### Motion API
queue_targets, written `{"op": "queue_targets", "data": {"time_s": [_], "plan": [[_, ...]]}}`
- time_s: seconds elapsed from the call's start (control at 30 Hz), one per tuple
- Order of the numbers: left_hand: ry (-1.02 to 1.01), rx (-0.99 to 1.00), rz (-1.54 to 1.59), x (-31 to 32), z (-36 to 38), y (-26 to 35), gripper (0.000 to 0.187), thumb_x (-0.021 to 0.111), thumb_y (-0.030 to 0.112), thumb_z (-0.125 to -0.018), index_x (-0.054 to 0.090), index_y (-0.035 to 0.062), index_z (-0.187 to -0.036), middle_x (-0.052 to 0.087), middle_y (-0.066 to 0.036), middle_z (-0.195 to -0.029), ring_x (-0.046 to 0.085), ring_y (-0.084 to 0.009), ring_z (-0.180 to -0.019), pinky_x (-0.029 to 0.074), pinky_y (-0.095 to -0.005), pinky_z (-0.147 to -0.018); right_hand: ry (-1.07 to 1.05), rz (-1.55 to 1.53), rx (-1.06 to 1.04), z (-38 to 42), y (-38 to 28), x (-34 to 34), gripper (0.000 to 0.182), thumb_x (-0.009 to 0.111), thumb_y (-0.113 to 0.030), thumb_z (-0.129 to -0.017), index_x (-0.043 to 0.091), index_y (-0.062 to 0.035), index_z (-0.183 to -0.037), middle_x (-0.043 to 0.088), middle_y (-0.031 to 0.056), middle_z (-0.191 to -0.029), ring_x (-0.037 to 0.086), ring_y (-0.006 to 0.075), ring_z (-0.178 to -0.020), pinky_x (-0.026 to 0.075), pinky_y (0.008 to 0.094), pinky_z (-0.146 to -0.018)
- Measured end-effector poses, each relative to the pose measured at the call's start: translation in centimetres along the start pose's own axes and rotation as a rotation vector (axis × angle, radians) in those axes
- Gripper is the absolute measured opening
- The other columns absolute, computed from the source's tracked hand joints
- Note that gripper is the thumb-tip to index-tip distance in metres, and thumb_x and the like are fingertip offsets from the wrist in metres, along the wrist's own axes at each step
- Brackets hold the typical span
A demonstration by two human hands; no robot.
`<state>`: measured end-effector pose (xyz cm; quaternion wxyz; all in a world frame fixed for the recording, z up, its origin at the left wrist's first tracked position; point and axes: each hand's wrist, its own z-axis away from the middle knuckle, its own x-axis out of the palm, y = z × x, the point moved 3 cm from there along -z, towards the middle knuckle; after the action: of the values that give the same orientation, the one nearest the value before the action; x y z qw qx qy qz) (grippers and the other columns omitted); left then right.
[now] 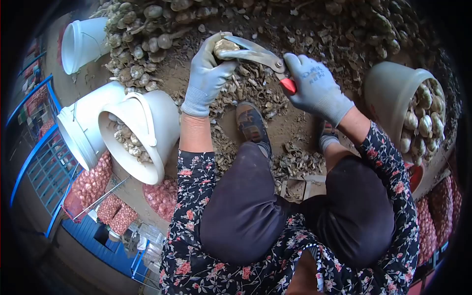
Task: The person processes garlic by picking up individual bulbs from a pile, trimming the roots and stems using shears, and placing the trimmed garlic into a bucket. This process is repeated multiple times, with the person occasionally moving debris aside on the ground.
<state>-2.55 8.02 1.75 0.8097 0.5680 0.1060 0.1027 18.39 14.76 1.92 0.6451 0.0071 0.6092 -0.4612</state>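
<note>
My left hand [205,76], in a grey-white work glove, is closed around a garlic bulb [225,47]. Gloved the same way, my right hand [317,86] grips the pruning shears [265,59] by their red handle. The long metal blades point left and stand apart, their tips on either side of the bulb. Most of the handle is hidden inside my right glove. Below both hands, dry garlic trimmings [250,81] cover the ground.
A heap of untrimmed garlic [137,59] rises ahead on the left. A white bucket with garlic bulbs [169,113] leans at left, near another white bucket [91,123]. At right, a bucket [388,93] is full of bulbs. Filled mesh sacks [93,179] lie further left.
</note>
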Motion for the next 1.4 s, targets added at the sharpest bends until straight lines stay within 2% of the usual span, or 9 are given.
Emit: {"op": "queue_targets", "data": {"time_s": [0.17,0.5,0.57,0.73,1.03,1.17,1.3,1.37,1.4], "plan": [[-0.038,0.058,-0.241,0.7,0.9,0.4,0.046,0.059,-0.004,-0.076,0.051,-0.002,-0.121,0.061,-0.005,-0.104,0.058,-0.0106,-0.095,0.047,-0.0248,-0.085,-0.112,0.14,0.005,0.4,-0.4,0.9,0.039,0.061,-0.027,-0.082,0.043,-0.0028,-0.107,0.06,0.0194,-0.092,0.062,0.0356,-0.088,0.05,0.043,-0.075],[-0.013,-0.154,-0.117,0.6,0.7,-5.3,0.046,0.07,0.004,-0.075,0.056,-0.0039,-0.118,0.063,-0.005,-0.096,0.059,-0.0075,-0.082,0.049,-0.0207,-0.071,-0.16,-0.132,0.034,1.7,2.0,5.2,0.029,0.061,-0.017,-0.079,0.044,-0.002,-0.098,0.061,0.0231,-0.078,0.06,0.0423,-0.077,0.048,0.0483,-0.067],[0.058,0.013,-0.429,0.5,0.5,-5.1,0.05,0.073,0.004,-0.073,0.055,-0.0031,-0.119,0.062,-0.006,-0.098,0.059,-0.0078,-0.079,0.05,-0.021,-0.071,-0.219,-0.217,0.177,2.2,2.9,5.5,0.028,0.059,-0.021,-0.082,0.046,-0.0004,-0.097,0.063,0.025,-0.086,0.061,0.0413,-0.085,0.048,0.0484,-0.074],[0.107,-0.023,0.539,0.7,1.7,-6.0,0.046,0.065,-0.004,-0.079,0.049,-0.0012,-0.121,0.064,-0.012,-0.099,0.065,-0.0172,-0.08,0.055,-0.0242,-0.069,-0.252,-0.424,0.219,4.6,2.7,4.2,0.031,0.06,-0.026,-0.083,0.047,-0.0013,-0.097,0.061,0.0261,-0.081,0.059,0.0436,-0.083,0.046,0.0491,-0.072],[0.132,-0.116,0.484,4.3,2.8,-6.5,0.044,0.066,-0.002,-0.08,0.047,-0.0016,-0.12,0.064,-0.009,-0.091,0.064,-0.0157,-0.077,0.055,-0.0246,-0.065,-0.264,-0.372,0.118,3.5,1.8,6.1,0.041,0.063,-0.032,-0.082,0.045,-0.001,-0.103,0.062,0.0254,-0.09,0.059,0.0431,-0.091,0.046,0.0467,-0.079],[0.169,-0.083,0.613,3.7,2.3,-7.3,0.053,0.061,-0.012,-0.069,0.046,-0.0019,-0.118,0.059,-0.011,-0.1,0.063,-0.0201,-0.078,0.057,-0.029,-0.067,-0.224,-0.491,0.211,4.9,3.5,5.6,0.033,0.063,-0.028,-0.081,0.051,-0.0008,-0.095,0.062,0.0239,-0.087,0.06,0.0424,-0.088,0.047,0.0451,-0.076],[0.171,-0.086,0.681,0.9,0.4,-8.2,0.034,0.062,0.002,-0.079,0.052,0.0036,-0.111,0.061,-0.009,-0.093,0.063,-0.0187,-0.078,0.056,-0.0293,-0.063,-0.166,-0.401,0.476,5.4,7.3,5.5,0.035,0.062,-0.034,-0.081,0.055,-0.0008,-0.09,0.062,0.0231,-0.087,0.061,0.0378,-0.086,0.047,0.0433,-0.076],[0.036,-0.289,0.453,0.5,-2.1,-8.9,0.018,0.062,0.015,-0.085,0.06,0.0074,-0.1,0.062,-0.008,-0.096,0.063,-0.0213,-0.084,0.054,-0.0379,-0.071,-0.209,-0.408,0.515,5.3,8.0,5.8,0.039,0.061,-0.038,-0.081,0.055,-0.0006,-0.091,0.061,0.0241,-0.09,0.06,0.0383,-0.089,0.046,0.0431,-0.077],[0.122,-0.411,0.101,1.5,-3.5,-8.8,0.035,0.065,0.037,-0.083,0.063,0.0055,-0.098,0.065,-0.011,-0.094,0.064,-0.0269,-0.09,0.053,-0.041,-0.079,-0.219,-0.406,0.497,5.2,7.9,6.2,0.041,0.061,-0.038,-0.081,0.055,0.0002,-0.092,0.061,0.0247,-0.091,0.06,0.0389,-0.089,0.046,0.0433,-0.078]]}}
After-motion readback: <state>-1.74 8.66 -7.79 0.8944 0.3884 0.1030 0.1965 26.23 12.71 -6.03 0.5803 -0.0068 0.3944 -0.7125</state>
